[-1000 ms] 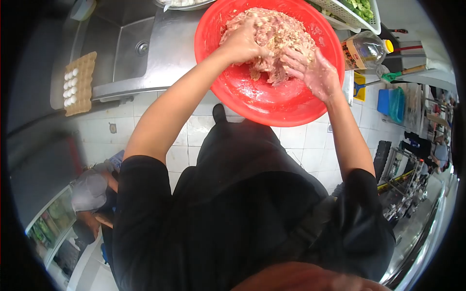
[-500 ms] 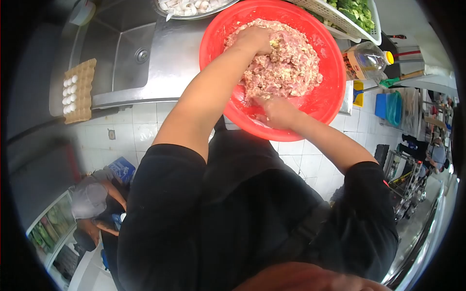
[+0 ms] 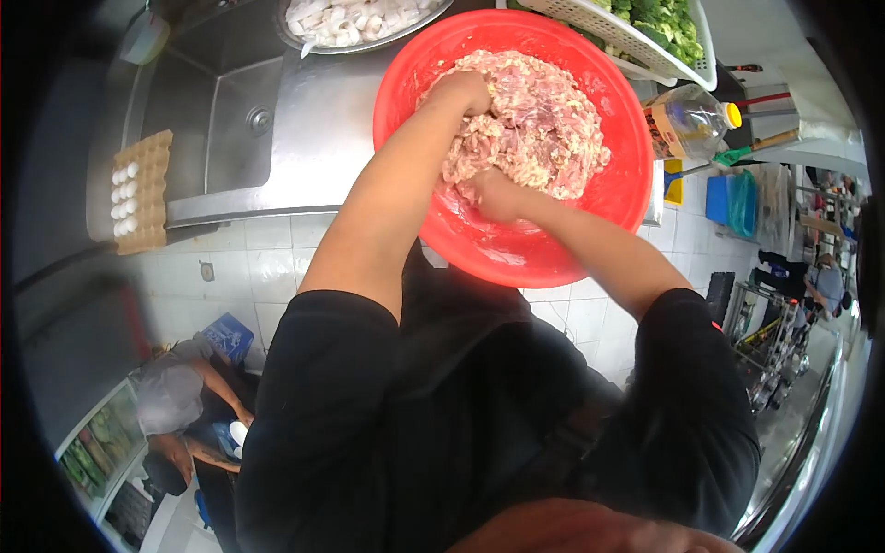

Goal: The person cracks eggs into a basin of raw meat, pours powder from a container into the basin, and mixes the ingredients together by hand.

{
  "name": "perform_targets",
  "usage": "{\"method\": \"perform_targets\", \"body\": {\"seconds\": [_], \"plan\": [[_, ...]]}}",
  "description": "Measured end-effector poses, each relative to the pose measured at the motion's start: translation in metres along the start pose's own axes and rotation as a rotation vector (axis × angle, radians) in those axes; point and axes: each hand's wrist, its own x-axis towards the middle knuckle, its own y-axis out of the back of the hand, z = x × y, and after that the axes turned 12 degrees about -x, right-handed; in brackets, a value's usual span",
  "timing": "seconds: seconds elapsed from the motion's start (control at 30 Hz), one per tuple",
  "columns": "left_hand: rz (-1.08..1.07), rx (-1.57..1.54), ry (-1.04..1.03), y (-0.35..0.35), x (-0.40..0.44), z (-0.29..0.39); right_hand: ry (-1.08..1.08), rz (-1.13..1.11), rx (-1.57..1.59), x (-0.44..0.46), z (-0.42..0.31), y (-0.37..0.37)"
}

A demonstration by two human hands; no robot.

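Note:
A large red plastic basin [image 3: 616, 217] holds a heap of raw meat [image 3: 544, 124], pinkish with pale bits mixed through it. My left hand [image 3: 466, 92] is curled into the upper left of the heap, its fingertips sunk in the meat. On the near side of the heap, my right hand [image 3: 496, 195] grips at the lower edge, its fingers partly buried and hidden. The basin's wall by my right hand is smeared with wet residue.
Left of the basin are a steel sink [image 3: 217, 120] and an egg tray [image 3: 147, 198]. Behind stand a bowl of pale cut pieces [image 3: 355, 20] and a white basket [image 3: 636, 39] of broccoli. An oil bottle [image 3: 687, 123] stands right. A person [image 3: 175, 392] works lower left.
My left hand has moved slightly left and nearer in the meat. My right hand has shifted left, pushing at the heap's near edge. The basin sits slightly lower in view.

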Motion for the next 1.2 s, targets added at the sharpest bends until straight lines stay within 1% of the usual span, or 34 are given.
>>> {"method": "perform_targets", "body": {"seconds": [0.03, 0.07, 0.1, 0.13, 0.17, 0.2, 0.23, 0.27, 0.3, 0.33, 0.37, 0.4, 0.43, 0.47, 0.5, 0.53, 0.57, 0.63, 0.67, 0.7, 0.73, 0.77, 0.8, 0.83, 0.87, 0.9, 0.93, 1.0, 1.03, 1.07, 1.1, 1.13, 1.17, 1.2], "plan": [[0.004, 0.010, -0.007, -0.001, 0.001, -0.001, -0.010, 0.002, -0.005, -0.014, -0.004, 0.019], [0.013, 0.012, -0.018, -0.002, 0.001, -0.003, -0.164, 0.019, 0.409, -0.032, -0.004, 0.043], [0.052, -0.083, -0.033, 0.002, -0.007, 0.001, -0.309, 0.042, 0.822, -0.045, -0.001, 0.062], [0.083, -0.178, -0.046, 0.004, -0.013, 0.001, -0.281, 0.309, 0.695, -0.053, 0.006, 0.065], [0.045, -0.058, -0.116, 0.007, -0.017, 0.003, -0.252, 0.574, 0.559, -0.061, 0.018, 0.068], [0.042, -0.054, -0.122, 0.007, -0.021, 0.011, -0.318, 0.551, 0.400, -0.070, 0.038, 0.076], [0.085, -0.047, -0.058, 0.004, -0.032, 0.021, -0.386, 0.523, 0.248, -0.078, 0.058, 0.082], [0.143, -0.036, 0.001, 0.010, -0.042, 0.035, -0.391, 0.536, 0.246, -0.080, 0.080, 0.082], [0.219, -0.036, -0.142, 0.014, -0.071, 0.048, -0.422, 0.567, 0.066, -0.079, 0.102, 0.076], [0.262, -0.087, -0.073, 0.013, -0.100, 0.065, -0.457, 0.590, -0.108, -0.083, 0.112, 0.068], [0.307, -0.140, -0.005, 0.008, -0.124, 0.079, -0.475, 0.700, -0.077, -0.088, 0.115, 0.066], [0.509, 0.116, -0.212, -0.017, -0.142, 0.074, -0.491, 0.707, -0.068, -0.094, 0.111, 0.062], [0.705, 0.369, -0.418, -0.041, -0.150, 0.065, -0.494, 0.789, -0.043, -0.101, 0.099, 0.059], [0.699, 0.373, -0.418, -0.050, -0.150, 0.064, -0.487, 0.868, -0.021, -0.105, 0.089, 0.057], [0.554, 0.373, -0.471, -0.060, -0.151, 0.060, -0.377, 0.770, -0.001, -0.111, 0.075, 0.057], [0.259, 0.328, -0.370, -0.051, -0.155, 0.071, -0.370, 0.750, 0.025, -0.112, 0.068, 0.055], [-0.021, 0.278, -0.241, -0.043, -0.158, 0.080, -0.307, 0.643, -0.083, -0.115, 0.059, 0.048], [-0.117, 0.350, -0.110, -0.046, -0.106, 0.075, -0.327, 0.414, -0.274, -0.107, 0.068, 0.036], [-0.045, 0.398, -0.181, -0.040, -0.082, 0.070, -0.326, 0.415, -0.272, -0.097, 0.090, 0.042], [0.018, 0.441, -0.249, -0.039, -0.068, 0.063, -0.277, 0.539, -0.332, -0.088, 0.109, 0.046], [0.001, 0.438, -0.242, -0.032, -0.065, 0.066, -0.229, 0.662, -0.385, -0.083, 0.120, 0.049], [0.048, 0.366, -0.177, -0.021, -0.057, 0.070, -0.231, 0.659, -0.370, -0.079, 0.131, 0.050], [0.099, 0.295, -0.114, -0.014, -0.052, 0.072, -0.354, 0.538, -0.105, -0.075, 0.140, 0.055], [0.093, 0.296, -0.111, -0.013, -0.049, 0.071, -0.468, 0.409, 0.155, -0.071, 0.147, 0.057], [0.161, 0.193, -0.127, -0.008, -0.047, 0.070, -0.465, 0.411, 0.155, -0.064, 0.152, 0.057], [0.229, 0.092, -0.146, -0.005, -0.043, 0.068, -0.575, 0.461, 0.261, -0.057, 0.156, 0.052], [0.229, 0.094, -0.146, -0.008, -0.032, 0.059, -0.685, 0.507, 0.369, -0.049, 0.160, 0.045], [0.398, -0.120, -0.138, -0.015, -0.004, 0.040, -0.679, 0.480, 0.377, -0.026, 0.178, 0.040], [0.424, -0.074, -0.240, -0.015, 0.000, 0.038, -0.705, 0.480, 0.432, -0.019, 0.182, 0.039], [0.423, -0.075, -0.240, -0.013, 0.002, 0.035, -0.733, 0.477, 0.489, -0.017, 0.181, 0.033], [0.195, -0.045, -0.178, -0.004, 0.004, 0.035, -0.780, 0.295, 0.567, -0.043, 0.153, 0.071], [-0.021, -0.019, -0.115, 0.008, 0.002, 0.038, -0.781, 0.300, 0.560, -0.063, 0.133, 0.079], [0.003, -0.218, -0.041, 0.015, -0.022, 0.046, -0.677, 0.214, 0.700, -0.078, 0.122, 0.091], [0.014, -0.221, -0.050, 0.020, -0.043, 0.048, -0.570, 0.344, 0.553, -0.095, 0.107, 0.086]]}}
